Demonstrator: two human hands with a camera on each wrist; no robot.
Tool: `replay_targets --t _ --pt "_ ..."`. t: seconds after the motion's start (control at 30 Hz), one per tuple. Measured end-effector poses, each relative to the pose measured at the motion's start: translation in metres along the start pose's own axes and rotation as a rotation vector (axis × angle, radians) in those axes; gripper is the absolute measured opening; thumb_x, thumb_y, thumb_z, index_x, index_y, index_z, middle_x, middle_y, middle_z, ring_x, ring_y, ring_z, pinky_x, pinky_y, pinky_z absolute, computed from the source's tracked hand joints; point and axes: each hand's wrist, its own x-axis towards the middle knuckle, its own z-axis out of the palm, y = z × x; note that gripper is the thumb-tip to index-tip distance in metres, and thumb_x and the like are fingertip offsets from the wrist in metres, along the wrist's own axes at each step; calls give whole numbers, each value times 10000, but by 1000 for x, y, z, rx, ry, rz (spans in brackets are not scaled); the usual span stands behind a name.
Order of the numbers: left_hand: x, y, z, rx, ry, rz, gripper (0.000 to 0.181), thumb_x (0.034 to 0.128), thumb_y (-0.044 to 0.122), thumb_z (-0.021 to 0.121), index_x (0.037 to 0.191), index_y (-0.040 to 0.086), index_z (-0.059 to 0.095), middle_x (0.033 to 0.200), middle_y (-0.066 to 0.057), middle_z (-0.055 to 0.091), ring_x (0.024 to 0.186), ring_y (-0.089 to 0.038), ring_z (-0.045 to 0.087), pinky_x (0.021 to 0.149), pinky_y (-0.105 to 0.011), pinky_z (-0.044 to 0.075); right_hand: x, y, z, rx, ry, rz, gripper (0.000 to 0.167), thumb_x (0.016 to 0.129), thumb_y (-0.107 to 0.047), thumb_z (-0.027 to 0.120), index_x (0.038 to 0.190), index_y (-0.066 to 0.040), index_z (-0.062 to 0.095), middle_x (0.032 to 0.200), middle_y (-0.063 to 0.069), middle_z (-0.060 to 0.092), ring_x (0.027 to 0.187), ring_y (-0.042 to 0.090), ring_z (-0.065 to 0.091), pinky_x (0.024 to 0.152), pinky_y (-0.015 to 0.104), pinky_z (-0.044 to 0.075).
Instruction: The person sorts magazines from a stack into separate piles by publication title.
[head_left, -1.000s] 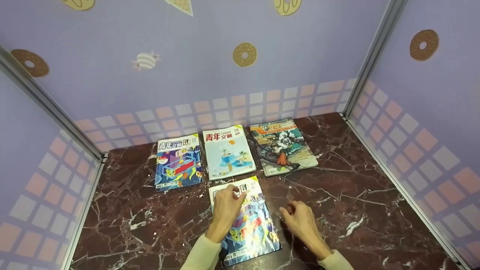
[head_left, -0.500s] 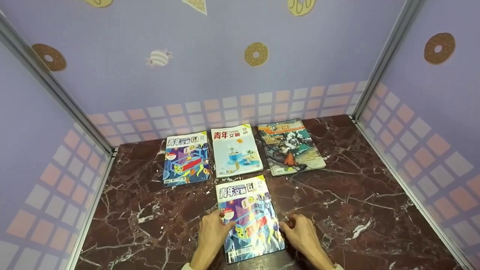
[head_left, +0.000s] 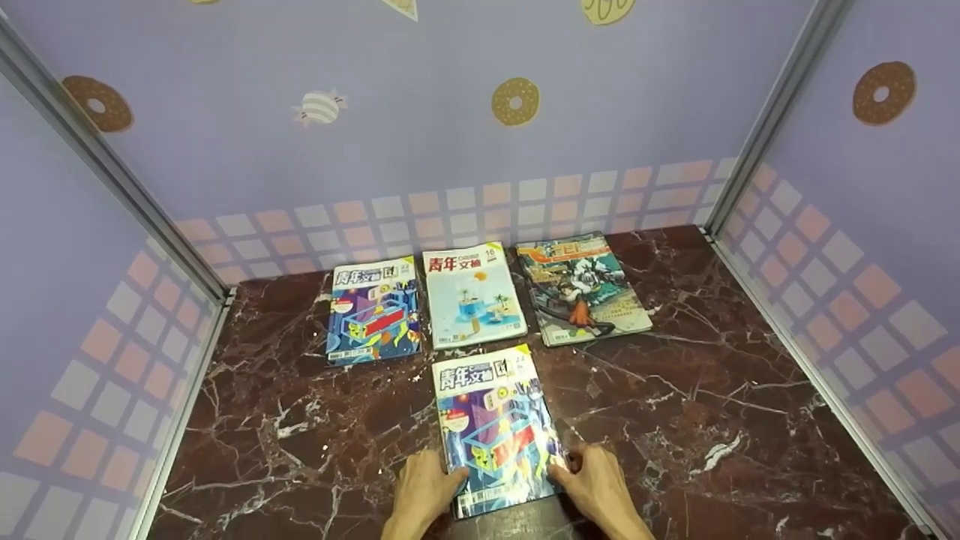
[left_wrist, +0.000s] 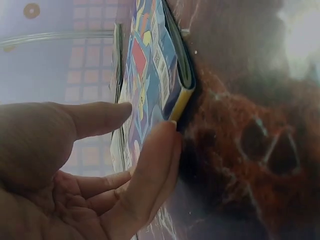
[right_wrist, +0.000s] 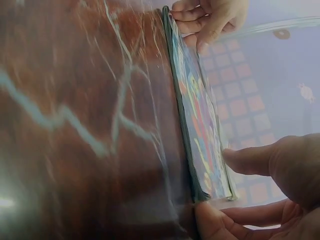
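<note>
A magazine (head_left: 491,420) with a purple and blue cover lies near the front of the dark red marble surface. My left hand (head_left: 421,486) holds its lower left edge, thumb over the cover and fingers against the spine, as the left wrist view (left_wrist: 135,190) also shows. At the lower right edge my right hand (head_left: 598,484) holds it the same way, its thumb on the cover and fingertips along the side. The undersides of the fingers are partly hidden.
Behind it stand three more in a row: a matching purple-blue magazine (head_left: 375,311), a white and light-blue magazine (head_left: 475,295) and a comic-style magazine (head_left: 585,289), perhaps with others beneath. Purple walls (head_left: 420,157) enclose the marble surface (head_left: 697,420).
My left hand has come off the magazine's upper part and moved down to its lower left edge. My right hand has moved in to the lower right edge. The magazine stays about where it was.
</note>
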Motion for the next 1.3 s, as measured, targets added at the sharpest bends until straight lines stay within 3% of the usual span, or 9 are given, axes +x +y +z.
replay_targets --t 0.17,0.37,0.53,0.67,0.8,0.9,0.97,1.17,1.3 --pt "0 -1 -2 -129 -29 -17 331 849 234 870 628 102 662 497 -6 646 397 -105 611 459 -296 498 3 6 8 -8 4 63 308 806 -270 946 939 -31 803 729 -21 713 665 97 612 624 325 506" --pt "-11 10 -12 -311 -215 -178 221 946 148 808 809 13 699 587 -44 684 384 -35 605 414 -186 473 2 10 12 -71 17 74 248 777 -177 956 934 -52 809 743 -32 738 686 88 639 654 327 534" --pt "-14 12 -9 -417 -293 -171 402 960 96 802 656 129 540 560 34 547 390 -23 589 417 -169 436 -2 -3 2 -30 9 56 257 781 -134 936 950 2 799 760 41 746 694 160 654 651 383 537" --pt "-14 10 -6 -555 -360 -167 425 997 57 749 714 155 447 603 42 523 429 -51 617 459 -226 536 0 -1 3 -35 -13 64 256 803 -159 943 966 -16 807 777 16 752 701 141 665 647 345 536" --pt "-14 9 -3 -701 -426 -223 88 1032 -6 660 1009 -89 641 789 -108 720 543 -122 716 548 -289 626 0 5 7 -34 14 33 236 785 -156 950 933 -35 811 749 -17 738 679 95 634 623 305 506" --pt "-13 10 0 -717 -442 -271 416 1055 -7 619 1408 -207 531 1059 -281 769 565 -118 717 539 -269 606 -2 5 8 -10 46 23 212 751 -146 954 876 -62 804 713 -34 713 657 80 597 610 297 482" --pt "-12 11 0 -688 -436 -286 564 1071 10 607 1528 -229 380 1230 -385 700 543 -99 680 519 -253 574 -2 7 9 -14 49 17 212 742 -156 953 855 -70 795 698 -35 698 647 86 581 602 308 474" --pt "-16 10 0 -680 -380 -259 741 1078 7 589 1617 -232 140 1389 -506 523 518 -103 619 488 -243 515 6 28 23 -56 8 106 258 742 -296 983 849 -153 797 690 -113 646 631 40 535 605 266 450" --pt "-22 6 -1 -774 -370 -240 751 1073 -23 570 1629 -221 105 1262 -434 637 577 -137 720 454 -223 466 4 22 16 -9 -14 122 286 762 -322 980 891 -129 812 713 -89 685 638 46 568 617 276 480"
